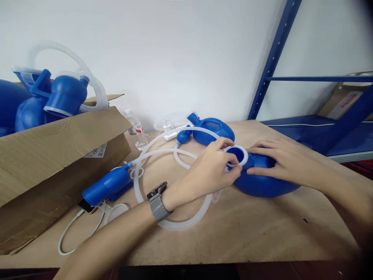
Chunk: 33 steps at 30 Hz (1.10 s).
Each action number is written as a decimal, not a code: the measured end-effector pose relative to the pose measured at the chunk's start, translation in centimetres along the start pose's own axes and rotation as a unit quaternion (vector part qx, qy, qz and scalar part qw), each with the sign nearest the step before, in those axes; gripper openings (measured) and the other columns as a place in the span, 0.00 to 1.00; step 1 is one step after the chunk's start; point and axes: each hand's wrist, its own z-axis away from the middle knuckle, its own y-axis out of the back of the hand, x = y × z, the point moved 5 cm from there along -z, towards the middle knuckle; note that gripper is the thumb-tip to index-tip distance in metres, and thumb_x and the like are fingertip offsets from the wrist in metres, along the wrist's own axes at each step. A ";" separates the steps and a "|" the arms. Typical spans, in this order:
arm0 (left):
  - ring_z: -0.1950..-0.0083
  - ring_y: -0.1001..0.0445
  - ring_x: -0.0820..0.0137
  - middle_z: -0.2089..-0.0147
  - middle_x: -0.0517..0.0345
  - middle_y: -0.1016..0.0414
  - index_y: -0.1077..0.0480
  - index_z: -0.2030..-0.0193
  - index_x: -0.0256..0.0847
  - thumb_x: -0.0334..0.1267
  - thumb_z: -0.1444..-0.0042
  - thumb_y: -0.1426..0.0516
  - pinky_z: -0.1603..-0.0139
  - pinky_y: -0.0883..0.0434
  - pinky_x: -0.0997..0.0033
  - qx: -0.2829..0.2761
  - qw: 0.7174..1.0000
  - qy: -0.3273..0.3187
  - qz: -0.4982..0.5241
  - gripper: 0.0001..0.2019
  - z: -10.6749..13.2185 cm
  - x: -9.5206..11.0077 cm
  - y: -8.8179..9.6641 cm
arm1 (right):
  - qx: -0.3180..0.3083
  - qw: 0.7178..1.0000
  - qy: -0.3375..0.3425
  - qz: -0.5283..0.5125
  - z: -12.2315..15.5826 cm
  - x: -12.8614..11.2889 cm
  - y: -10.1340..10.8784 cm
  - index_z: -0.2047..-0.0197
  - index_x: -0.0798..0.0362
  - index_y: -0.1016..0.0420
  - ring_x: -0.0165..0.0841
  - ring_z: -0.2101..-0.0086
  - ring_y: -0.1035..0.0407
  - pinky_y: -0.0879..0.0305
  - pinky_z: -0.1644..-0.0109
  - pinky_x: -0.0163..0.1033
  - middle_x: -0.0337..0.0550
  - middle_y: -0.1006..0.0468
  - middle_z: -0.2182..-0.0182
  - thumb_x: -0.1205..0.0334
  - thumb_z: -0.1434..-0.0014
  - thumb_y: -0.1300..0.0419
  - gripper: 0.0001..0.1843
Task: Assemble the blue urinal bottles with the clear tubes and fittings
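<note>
The left hand (208, 168) pinches the white ring (245, 156) at the mouth of the blue bottle (264, 187) (on the bench (262, 233)), which the right hand (276, 160) grasps; seating the ring apparently calls for even pressure.

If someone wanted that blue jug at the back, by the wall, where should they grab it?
Probably by the handle on top of the jug, coming from above: it arches over an open gap where fingers could slip through. A low grab from the front looks more awkward, since the clear tube crosses before the body.
</note>
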 end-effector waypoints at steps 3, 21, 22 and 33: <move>0.43 0.20 0.58 0.40 0.41 0.22 0.21 0.64 0.37 0.33 0.40 0.35 0.39 0.24 0.55 -0.015 0.999 0.037 0.014 0.02 -0.3 -0.5 0.0 | 0.012 1.000 0.011 0.001 -0.1 -0.3 -0.1 0.47 0.50 0.16 0.55 0.53 0.24 0.31 0.47 0.59 0.56 0.18 0.56 0.24 0.39 0.45 0.40; 0.49 0.20 0.59 0.48 0.48 0.20 0.24 0.43 0.36 0.42 0.38 0.32 0.52 0.25 0.63 -0.128 0.987 -0.004 -0.100 0.20 -1.7 -0.6 0.6 | 0.137 0.982 0.096 0.087 0.3 -0.6 -0.6 0.51 0.55 0.14 0.44 0.64 0.23 0.34 0.61 0.47 0.50 0.18 0.63 0.29 0.34 0.47 0.38; 0.50 0.20 0.59 0.48 0.48 0.20 0.24 0.42 0.36 0.42 0.39 0.32 0.53 0.25 0.64 -0.134 0.985 -0.007 -0.105 0.21 -1.8 -0.7 0.5 | 0.135 0.982 0.097 0.086 0.3 -0.7 -0.6 0.51 0.55 0.14 0.44 0.64 0.23 0.34 0.62 0.46 0.50 0.18 0.63 0.28 0.34 0.47 0.38; 0.48 0.20 0.60 0.45 0.43 0.22 0.25 0.44 0.32 0.43 0.34 0.37 0.53 0.25 0.66 -0.172 0.959 -0.131 -0.181 0.18 -2.1 -0.3 0.9 | 0.124 0.986 0.087 0.071 0.3 -0.8 -0.6 0.49 0.54 0.15 0.46 0.62 0.23 0.36 0.60 0.46 0.50 0.18 0.63 0.28 0.33 0.49 0.39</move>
